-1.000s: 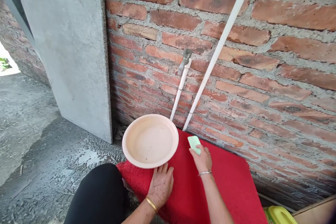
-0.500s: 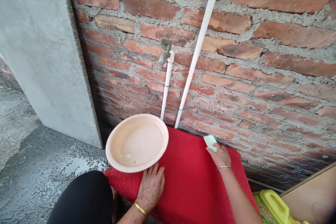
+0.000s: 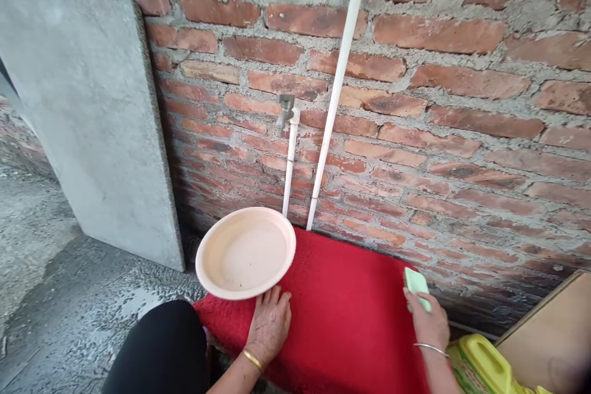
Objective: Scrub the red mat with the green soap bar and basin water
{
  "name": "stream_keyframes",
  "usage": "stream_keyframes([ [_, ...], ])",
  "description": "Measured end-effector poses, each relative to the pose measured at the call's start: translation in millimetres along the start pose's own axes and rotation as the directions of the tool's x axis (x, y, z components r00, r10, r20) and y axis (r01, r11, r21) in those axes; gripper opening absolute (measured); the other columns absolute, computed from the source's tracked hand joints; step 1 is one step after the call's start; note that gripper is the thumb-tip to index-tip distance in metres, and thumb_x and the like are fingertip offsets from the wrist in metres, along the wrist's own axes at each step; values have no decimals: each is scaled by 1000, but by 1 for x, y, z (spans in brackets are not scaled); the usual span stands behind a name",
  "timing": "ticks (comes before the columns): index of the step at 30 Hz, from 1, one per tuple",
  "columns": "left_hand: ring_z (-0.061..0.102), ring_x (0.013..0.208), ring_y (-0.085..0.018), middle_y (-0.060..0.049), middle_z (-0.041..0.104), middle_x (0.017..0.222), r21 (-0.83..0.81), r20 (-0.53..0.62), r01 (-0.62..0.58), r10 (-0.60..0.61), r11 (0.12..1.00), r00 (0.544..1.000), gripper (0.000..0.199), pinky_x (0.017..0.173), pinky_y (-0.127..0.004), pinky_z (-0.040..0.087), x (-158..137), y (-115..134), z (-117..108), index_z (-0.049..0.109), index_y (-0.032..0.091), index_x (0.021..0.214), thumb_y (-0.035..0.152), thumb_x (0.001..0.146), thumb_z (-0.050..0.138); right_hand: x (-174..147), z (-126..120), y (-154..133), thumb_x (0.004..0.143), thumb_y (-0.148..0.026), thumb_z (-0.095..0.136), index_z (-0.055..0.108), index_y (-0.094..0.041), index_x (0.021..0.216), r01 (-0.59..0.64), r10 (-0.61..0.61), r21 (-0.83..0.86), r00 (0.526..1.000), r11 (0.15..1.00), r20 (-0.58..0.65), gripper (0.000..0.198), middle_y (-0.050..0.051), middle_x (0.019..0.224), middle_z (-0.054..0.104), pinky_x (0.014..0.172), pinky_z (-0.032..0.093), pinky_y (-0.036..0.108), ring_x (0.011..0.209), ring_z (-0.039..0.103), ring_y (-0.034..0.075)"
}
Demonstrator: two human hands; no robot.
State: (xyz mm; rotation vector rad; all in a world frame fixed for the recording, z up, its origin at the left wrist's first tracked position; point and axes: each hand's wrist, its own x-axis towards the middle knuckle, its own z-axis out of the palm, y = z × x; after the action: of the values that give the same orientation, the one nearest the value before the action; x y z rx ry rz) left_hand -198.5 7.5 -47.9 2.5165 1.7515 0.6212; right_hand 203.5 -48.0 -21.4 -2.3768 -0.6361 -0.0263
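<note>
My left hand (image 3: 270, 326) lies flat on a red cloth (image 3: 341, 301), fingers stretched out and fingertips by the near rim of a pale pink basin (image 3: 247, 292). Whether the fingertips touch the basin is hard to tell. A little water and a few dark specks seem to be inside the basin, which rests at the cloth's left end. Near the right edge of the cloth, my right hand (image 3: 429, 323) is closed around a pale green rectangular bar (image 3: 417, 286) with rounded corners, perhaps soap. The bar's lower part is hidden by the fingers.
A tap (image 3: 285, 112) on a white pipe (image 3: 290, 166) stands behind the basin, against a brick wall (image 3: 438, 37). A taller white pipe (image 3: 337, 86) rises beside it. A concrete slab (image 3: 96, 111) leans at left over wet floor (image 3: 133, 295). At lower right is a yellow jug (image 3: 484, 363).
My right hand has moved right and toward me across the cloth with the green bar. My left hand stays by the basin. The camera view has shifted slightly upward.
</note>
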Motion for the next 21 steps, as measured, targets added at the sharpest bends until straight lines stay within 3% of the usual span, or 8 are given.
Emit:
stream_keyframes([
  [4, 58, 104, -23, -4, 65, 106, -49, 4, 17, -17, 999, 1000, 23, 98, -41, 40, 1, 0, 2, 69, 26, 104, 18, 88, 55, -70, 37, -82, 66, -74, 55, 69, -25, 93, 192, -217, 161, 964, 968, 153, 58, 7, 90, 62, 73, 48, 36, 83, 61, 25],
  [8, 57, 105, -24, -5, 64, 106, -66, 13, 12, -12, 998, 1000, 24, 98, -41, 40, 2, 0, 2, 69, 25, 105, 18, 87, 54, -141, 74, -151, 75, -56, 62, 70, -27, 92, 459, -485, 159, 825, 874, 289, 35, 3, 92, 60, 75, 45, 30, 86, 61, 22],
  [12, 57, 105, -26, -7, 64, 106, -55, 44, 5, -3, 998, 999, 25, 97, -44, 41, 3, 1, 1, 70, 23, 104, 18, 86, 53, -178, 92, -184, 78, -45, 67, 70, -29, 94, 660, -624, 42, 687, 750, 372, 23, 2, 92, 60, 77, 43, 29, 87, 61, 21],
  [14, 57, 105, -26, -7, 64, 106, -57, 61, 8, -4, 998, 998, 25, 97, -44, 41, 4, 2, 0, 70, 23, 105, 18, 86, 53, -176, 90, -182, 78, -45, 67, 70, -30, 96, 704, -648, -9, 658, 710, 384, 23, 2, 92, 60, 78, 43, 30, 86, 61, 21],
  [17, 57, 107, -27, -7, 64, 109, -67, 56, 15, -12, 998, 998, 27, 97, -45, 41, 4, 2, 1, 69, 24, 109, 19, 88, 52, -146, 75, -156, 79, -47, 65, 70, -30, 96, 681, -608, -107, 704, 724, 366, 25, 3, 91, 60, 78, 44, 30, 85, 62, 21],
  [21, 56, 109, -27, -8, 64, 111, -63, 43, 9, -7, 998, 999, 28, 99, -45, 40, 2, 2, 3, 69, 24, 110, 19, 90, 49, -77, 36, -87, 78, -58, 58, 70, -29, 99, 476, -405, -230, 866, 849, 295, 38, 4, 87, 60, 75, 48, 33, 80, 63, 23],
])
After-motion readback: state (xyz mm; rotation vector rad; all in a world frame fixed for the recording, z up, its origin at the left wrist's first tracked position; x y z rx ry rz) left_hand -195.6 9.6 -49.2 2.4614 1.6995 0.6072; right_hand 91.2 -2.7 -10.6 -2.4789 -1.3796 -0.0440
